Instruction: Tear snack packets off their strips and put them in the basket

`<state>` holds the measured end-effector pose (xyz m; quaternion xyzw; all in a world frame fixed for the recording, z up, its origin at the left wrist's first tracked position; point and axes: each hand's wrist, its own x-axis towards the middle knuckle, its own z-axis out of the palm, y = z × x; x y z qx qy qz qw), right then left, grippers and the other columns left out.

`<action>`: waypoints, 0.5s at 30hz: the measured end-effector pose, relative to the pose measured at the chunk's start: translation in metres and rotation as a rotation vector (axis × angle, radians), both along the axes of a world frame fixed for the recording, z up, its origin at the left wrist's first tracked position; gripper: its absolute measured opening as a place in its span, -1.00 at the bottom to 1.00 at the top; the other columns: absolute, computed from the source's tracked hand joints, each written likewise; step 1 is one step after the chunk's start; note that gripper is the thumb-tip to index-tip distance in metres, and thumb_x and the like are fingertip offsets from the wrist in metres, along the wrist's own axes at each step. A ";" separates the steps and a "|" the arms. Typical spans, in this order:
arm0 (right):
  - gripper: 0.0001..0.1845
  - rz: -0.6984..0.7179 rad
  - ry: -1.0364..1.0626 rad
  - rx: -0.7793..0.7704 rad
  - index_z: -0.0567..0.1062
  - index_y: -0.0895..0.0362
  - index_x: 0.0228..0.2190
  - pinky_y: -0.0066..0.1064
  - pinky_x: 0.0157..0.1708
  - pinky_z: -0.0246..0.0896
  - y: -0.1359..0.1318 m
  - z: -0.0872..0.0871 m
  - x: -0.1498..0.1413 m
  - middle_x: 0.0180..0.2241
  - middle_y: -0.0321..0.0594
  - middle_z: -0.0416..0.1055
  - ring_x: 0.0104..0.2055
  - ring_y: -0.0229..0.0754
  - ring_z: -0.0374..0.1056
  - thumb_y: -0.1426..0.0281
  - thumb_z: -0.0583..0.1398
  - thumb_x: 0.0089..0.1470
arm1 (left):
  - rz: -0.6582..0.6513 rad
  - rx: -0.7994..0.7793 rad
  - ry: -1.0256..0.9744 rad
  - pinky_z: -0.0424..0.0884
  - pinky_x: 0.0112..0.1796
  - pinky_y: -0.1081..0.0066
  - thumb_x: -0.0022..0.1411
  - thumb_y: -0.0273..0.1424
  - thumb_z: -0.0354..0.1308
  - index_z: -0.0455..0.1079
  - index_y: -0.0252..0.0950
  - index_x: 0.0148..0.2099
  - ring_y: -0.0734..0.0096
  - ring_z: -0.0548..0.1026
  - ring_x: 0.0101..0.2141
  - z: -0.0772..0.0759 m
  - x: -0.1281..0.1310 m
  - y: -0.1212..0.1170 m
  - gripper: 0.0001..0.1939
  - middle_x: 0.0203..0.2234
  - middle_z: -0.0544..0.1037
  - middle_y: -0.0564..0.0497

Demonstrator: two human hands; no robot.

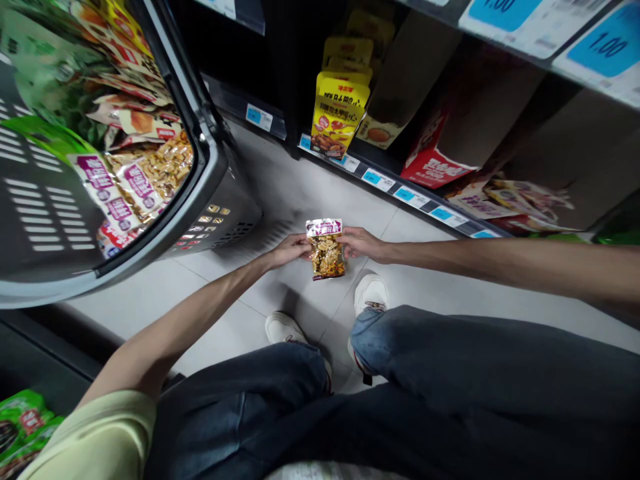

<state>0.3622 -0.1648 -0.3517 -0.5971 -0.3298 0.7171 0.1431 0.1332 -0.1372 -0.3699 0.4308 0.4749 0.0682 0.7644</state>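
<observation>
Above the floor in the middle of the view, a clear snack packet (pixel 327 257) with a purple and white label is held upright between both hands. My left hand (pixel 293 250) pinches its left edge, and my right hand (pixel 357 242) grips the right edge. Golden-brown pieces show through the packet's window. To the left stands a grey shopping basket (pixel 235 193) filled with snack packets; among them are purple-labelled packets (pixel 140 187) that look like the held one.
On the right, a low shelf (pixel 373 177) with blue price tags bears yellow snack packets (pixel 337 113), a red carton (pixel 435 157) and some loose packets (pixel 520 200). My knees and white shoes (pixel 371 293) are close below my hands. Green packets (pixel 27 420) lie at the lower left.
</observation>
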 end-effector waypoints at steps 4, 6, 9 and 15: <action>-0.87 0.052 0.013 0.053 0.43 0.14 -0.17 -0.60 -0.70 0.09 -0.001 -0.003 0.001 -0.23 -0.19 0.47 -0.58 -0.39 0.32 0.41 0.15 0.23 | -0.004 0.015 -0.001 0.45 -0.25 0.35 0.04 -0.44 0.17 0.43 -0.37 -0.18 0.43 0.46 -0.34 0.003 0.000 0.001 -0.76 -0.33 0.51 -0.02; -0.85 0.054 0.033 0.061 0.42 0.13 -0.14 -0.60 -0.69 0.10 -0.001 -0.003 0.001 -0.19 -0.19 0.47 -0.57 -0.39 0.33 0.42 0.14 0.24 | 0.008 0.014 0.007 0.44 -0.25 0.35 0.03 -0.45 0.17 0.42 -0.36 -0.13 0.42 0.46 -0.34 0.004 0.001 0.001 -0.70 -0.34 0.51 -0.01; -0.84 0.042 0.048 0.049 0.41 0.13 -0.12 -0.60 -0.70 0.10 0.000 0.001 0.001 -0.18 -0.19 0.46 -0.58 -0.40 0.32 0.42 0.13 0.25 | 0.019 0.002 0.025 0.42 -0.29 0.39 0.03 -0.45 0.19 0.40 -0.34 -0.07 0.43 0.44 -0.37 0.005 0.001 0.001 -0.65 -0.38 0.49 0.01; -0.94 -0.023 0.014 -0.029 0.39 0.15 -0.23 -0.60 -0.70 0.08 0.000 0.005 -0.004 -0.36 -0.26 0.43 -0.61 -0.41 0.27 0.44 0.11 0.28 | -0.057 0.100 -0.018 0.23 -0.46 0.50 0.06 -0.25 0.27 0.45 -0.37 -0.22 0.56 0.29 -0.51 0.011 0.002 0.004 -0.70 -0.52 0.39 0.09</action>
